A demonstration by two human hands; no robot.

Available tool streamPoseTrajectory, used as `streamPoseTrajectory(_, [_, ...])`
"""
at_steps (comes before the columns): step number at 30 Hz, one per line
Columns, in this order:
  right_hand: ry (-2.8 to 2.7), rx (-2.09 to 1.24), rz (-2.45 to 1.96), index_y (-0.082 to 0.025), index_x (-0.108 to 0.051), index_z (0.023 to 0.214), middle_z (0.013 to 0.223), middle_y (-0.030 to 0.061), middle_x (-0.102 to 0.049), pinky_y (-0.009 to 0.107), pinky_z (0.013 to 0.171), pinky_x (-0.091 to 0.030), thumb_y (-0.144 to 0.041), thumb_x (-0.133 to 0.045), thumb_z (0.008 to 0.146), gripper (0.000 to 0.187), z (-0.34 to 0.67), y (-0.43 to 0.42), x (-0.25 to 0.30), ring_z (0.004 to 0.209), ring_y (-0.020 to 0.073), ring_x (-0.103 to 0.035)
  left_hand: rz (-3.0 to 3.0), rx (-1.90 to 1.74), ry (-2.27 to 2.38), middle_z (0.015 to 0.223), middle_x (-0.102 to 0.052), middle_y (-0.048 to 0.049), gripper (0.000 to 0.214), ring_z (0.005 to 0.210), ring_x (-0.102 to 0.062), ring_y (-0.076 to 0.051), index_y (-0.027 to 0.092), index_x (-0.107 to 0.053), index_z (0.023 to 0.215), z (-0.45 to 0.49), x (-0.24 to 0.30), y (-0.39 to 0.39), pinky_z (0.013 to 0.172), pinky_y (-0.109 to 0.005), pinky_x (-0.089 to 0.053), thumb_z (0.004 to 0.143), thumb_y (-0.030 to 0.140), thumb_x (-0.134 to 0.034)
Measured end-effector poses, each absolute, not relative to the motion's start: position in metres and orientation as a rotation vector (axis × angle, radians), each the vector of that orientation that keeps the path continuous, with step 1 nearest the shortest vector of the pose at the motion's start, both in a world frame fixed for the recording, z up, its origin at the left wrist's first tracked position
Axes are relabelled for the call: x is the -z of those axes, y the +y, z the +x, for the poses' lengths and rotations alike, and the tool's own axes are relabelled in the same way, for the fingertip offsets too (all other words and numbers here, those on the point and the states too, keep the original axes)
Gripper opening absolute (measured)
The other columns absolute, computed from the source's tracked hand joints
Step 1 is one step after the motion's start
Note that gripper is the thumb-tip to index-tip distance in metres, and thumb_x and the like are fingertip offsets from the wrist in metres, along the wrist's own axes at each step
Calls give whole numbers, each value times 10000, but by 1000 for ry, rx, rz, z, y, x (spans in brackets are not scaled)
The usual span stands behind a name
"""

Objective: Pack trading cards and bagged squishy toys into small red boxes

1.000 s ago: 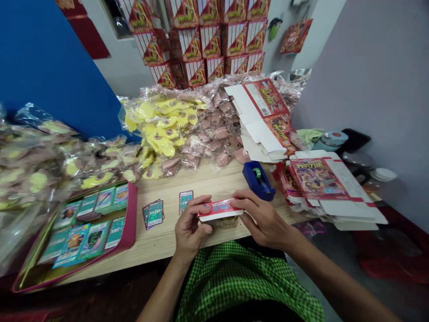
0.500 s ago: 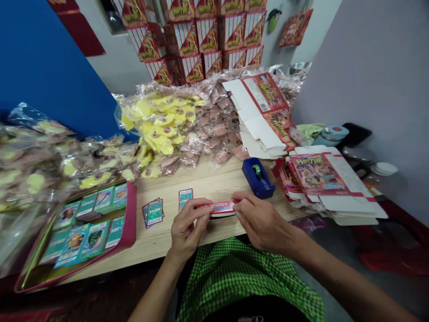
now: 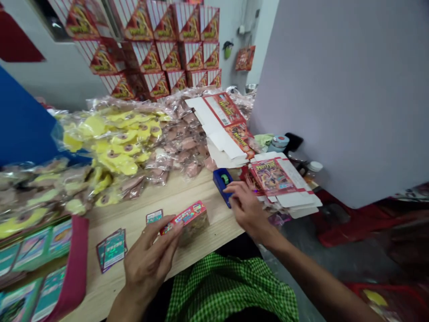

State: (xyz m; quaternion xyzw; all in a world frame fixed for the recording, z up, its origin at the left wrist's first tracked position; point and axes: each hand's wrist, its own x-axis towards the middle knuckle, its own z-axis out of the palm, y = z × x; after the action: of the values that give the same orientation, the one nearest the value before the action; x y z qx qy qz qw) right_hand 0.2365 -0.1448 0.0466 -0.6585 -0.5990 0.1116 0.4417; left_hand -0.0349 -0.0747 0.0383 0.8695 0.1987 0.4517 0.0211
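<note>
My left hand (image 3: 147, 264) grips the near end of a small red printed box (image 3: 186, 219) that rests on the wooden table (image 3: 174, 197). My right hand (image 3: 246, 206) has left the box and reaches to the blue tape dispenser (image 3: 223, 179), its fingers curled on the dispenser's front edge. A few teal cards (image 3: 112, 248) lie loose on the table left of my left hand, and one more card (image 3: 154, 217) lies just beyond it.
Clear bags of yellow toys (image 3: 114, 138) and pink toys (image 3: 182, 143) pile across the back. Flat red carton blanks (image 3: 273, 176) stack at the right, more blanks (image 3: 223, 120) behind. A pink tray (image 3: 75, 273) of cards sits left. Stacked red boxes (image 3: 161, 40) line the wall.
My right hand let go of the red box and moved right to the tape dispenser. My left hand now holds the box alone. The view swung to the right.
</note>
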Motion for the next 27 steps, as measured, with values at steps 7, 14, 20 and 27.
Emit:
streamPoseTrajectory(7, [-1044, -684, -2008, -188, -569, 654, 615, 28, -607, 286, 543, -536, -120, -584, 827, 187, 283, -113, -17, 584, 212, -676, 2623, -1321, 676, 1110, -710, -99, 170, 917, -741, -197, 199, -716, 1096, -16, -41, -72, 758, -293, -650, 947, 166, -640])
streamPoseTrajectory(14, [-887, -858, -1862, -212, -541, 786, 718, -9, -648, 207, 548, -554, -266, -544, 887, 115, 272, -131, -19, 694, 171, -736, 2666, -1341, 572, 1141, -753, -115, 216, 975, -751, -218, 170, -714, 1131, -15, -43, -74, 872, -330, -636, 937, 124, -633])
streamPoseTrajectory(20, [-847, -686, -1878, -224, -458, 592, 703, 36, -627, 277, 607, -566, -236, -557, 756, 192, 267, -152, 4, 740, 208, -689, 2696, -1358, 554, 1153, -748, -123, 246, 990, -745, -217, 175, -711, 1161, -13, -40, -79, 879, -333, -626, 935, 106, -641])
streamPoseTrajectory(27, [-1214, -641, -1570, -197, -676, 852, 670, 0, -626, 259, 567, -451, -289, -582, 893, 137, 218, -186, -46, 587, 140, -574, 2658, -1337, 610, 1150, -728, -160, 231, 1023, -724, -221, 146, -678, 1127, -9, -41, -89, 857, -346, -629, 920, 52, -638])
